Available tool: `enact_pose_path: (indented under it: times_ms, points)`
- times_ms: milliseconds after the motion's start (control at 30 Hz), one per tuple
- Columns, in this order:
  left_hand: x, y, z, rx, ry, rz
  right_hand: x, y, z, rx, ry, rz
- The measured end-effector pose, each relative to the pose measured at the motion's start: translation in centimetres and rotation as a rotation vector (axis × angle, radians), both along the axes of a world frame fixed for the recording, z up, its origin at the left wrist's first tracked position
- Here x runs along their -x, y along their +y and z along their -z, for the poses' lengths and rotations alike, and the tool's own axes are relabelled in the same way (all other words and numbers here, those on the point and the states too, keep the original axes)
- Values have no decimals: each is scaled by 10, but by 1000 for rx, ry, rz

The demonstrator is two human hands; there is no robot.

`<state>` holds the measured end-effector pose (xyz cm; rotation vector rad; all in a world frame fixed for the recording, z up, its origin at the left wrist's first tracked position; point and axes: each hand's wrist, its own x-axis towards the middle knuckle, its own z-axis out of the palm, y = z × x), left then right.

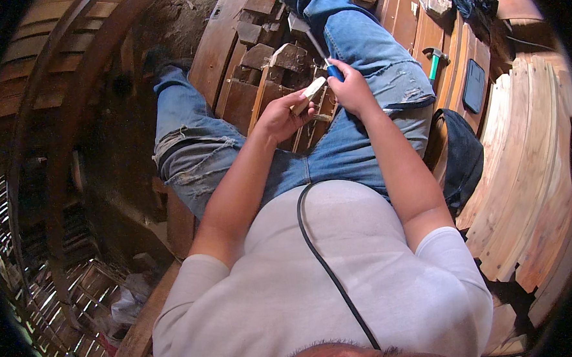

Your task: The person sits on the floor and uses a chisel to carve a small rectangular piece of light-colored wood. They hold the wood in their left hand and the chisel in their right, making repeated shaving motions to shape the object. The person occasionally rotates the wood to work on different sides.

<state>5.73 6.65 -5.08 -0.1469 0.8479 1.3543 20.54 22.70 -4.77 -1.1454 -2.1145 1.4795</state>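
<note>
My left hand [280,119] is closed around a small pale block [313,88], which looks like wood with a tapered end. Close beside it, my right hand [354,91] grips the blue handle of a tool [335,70]. A long thin metal shaft runs away from that handle, like a screwdriver's; its far end is hard to make out against a grey, flat shape. Both hands are above my lap, between my legs in torn blue jeans [370,51]. Beneath and beyond them lie several dark brown wood blocks [291,58] on wooden boards.
At the right, a green-handled hammer [434,66] and a dark phone [474,86] rest on brown planks. Beside my right hip lies dark cloth [461,159]. Pale boards [524,159] are stacked farther right. A black cable [323,267] runs down my shirt.
</note>
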Motion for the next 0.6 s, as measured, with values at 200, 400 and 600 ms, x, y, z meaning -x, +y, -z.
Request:
enact_pose_path:
  times_ms: [200, 400, 600]
  points:
    - [12, -2, 36, 170, -24, -163, 2, -12, -17, 51, -75, -56]
    - [21, -4, 29, 84, 98, -302, -1, -26, -39, -4, -177, -218]
    - [17, 4, 22, 51, 139, -291, -2, -44, -60, 377, -366, -350]
